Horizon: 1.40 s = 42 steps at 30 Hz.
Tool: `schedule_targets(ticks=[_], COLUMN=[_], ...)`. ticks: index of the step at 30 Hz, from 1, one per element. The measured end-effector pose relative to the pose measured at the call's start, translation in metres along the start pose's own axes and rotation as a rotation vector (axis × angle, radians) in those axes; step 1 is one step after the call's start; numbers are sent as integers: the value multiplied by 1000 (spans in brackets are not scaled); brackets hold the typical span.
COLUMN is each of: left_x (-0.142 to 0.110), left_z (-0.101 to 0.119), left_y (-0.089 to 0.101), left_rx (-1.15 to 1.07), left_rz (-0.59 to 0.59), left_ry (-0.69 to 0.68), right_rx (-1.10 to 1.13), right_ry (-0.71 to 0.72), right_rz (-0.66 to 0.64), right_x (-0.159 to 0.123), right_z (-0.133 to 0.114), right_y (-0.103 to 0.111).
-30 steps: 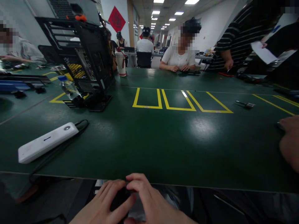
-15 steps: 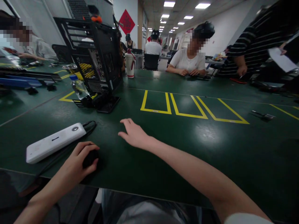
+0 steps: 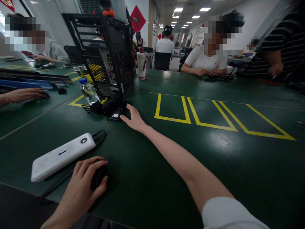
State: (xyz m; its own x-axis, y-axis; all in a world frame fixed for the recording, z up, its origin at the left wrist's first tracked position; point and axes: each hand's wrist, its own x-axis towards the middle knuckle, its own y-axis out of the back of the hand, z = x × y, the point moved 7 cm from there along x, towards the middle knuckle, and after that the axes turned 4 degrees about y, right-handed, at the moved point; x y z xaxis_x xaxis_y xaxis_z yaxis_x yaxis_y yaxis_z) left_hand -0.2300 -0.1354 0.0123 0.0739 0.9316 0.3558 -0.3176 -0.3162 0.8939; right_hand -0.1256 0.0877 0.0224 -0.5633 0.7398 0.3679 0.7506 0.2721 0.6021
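My left hand (image 3: pixel 82 181) rests near the table's front edge, its fingers curled round a black rounded object (image 3: pixel 98 175), mostly covered by the hand, whose kind I cannot make out. Stretched far forward, my right hand (image 3: pixel 134 119) is at the right side of a black phone (image 3: pixel 116 115), thumb and fingers apart. The phone lies flat at the foot of a black computer case (image 3: pixel 111 57), and a white pattern glows on its screen. A white power bank (image 3: pixel 63 156) with a black cable lies left of my left hand.
Yellow tape rectangles (image 3: pixel 172 120) mark the green table (image 3: pixel 152 178). Beside the case stand a clear bottle (image 3: pixel 89 92) with a blue cap and a white cup (image 3: pixel 141 65). A neighbour's hand (image 3: pixel 25 94) reaches in from the left. Another person (image 3: pixel 207 58) sits across.
My hands have parted: the left carried the black object onto the table, and the right reached forward to the phone. The phone's screen now shows a white pattern. The view has turned right.
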Motion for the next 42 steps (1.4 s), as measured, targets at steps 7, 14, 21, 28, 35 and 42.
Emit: schedule_targets(ticks=[7, 14, 21, 28, 35, 42], left_x=[32, 104, 176, 197, 252, 263], left_z=[39, 119, 179, 220, 35, -58], left_y=[-17, -62, -125, -142, -80, -78], left_rx=[-95, -302, -471, -605, 16, 394], left_rz=[-35, -99, -33, -394, 33, -71], left_ry=[-75, -172, -236, -402, 217, 467], right_rx=[160, 355, 112, -110, -174, -155], right_ry=[11, -169, -412, -356, -373, -368], right_rz=[-256, -128, 129, 82, 76, 79], right_x=[-111, -153, -172, -169, -176, -177], right_z=[-49, -28, 35, 60, 62, 63], right_y=[17, 58, 130, 161, 161, 163])
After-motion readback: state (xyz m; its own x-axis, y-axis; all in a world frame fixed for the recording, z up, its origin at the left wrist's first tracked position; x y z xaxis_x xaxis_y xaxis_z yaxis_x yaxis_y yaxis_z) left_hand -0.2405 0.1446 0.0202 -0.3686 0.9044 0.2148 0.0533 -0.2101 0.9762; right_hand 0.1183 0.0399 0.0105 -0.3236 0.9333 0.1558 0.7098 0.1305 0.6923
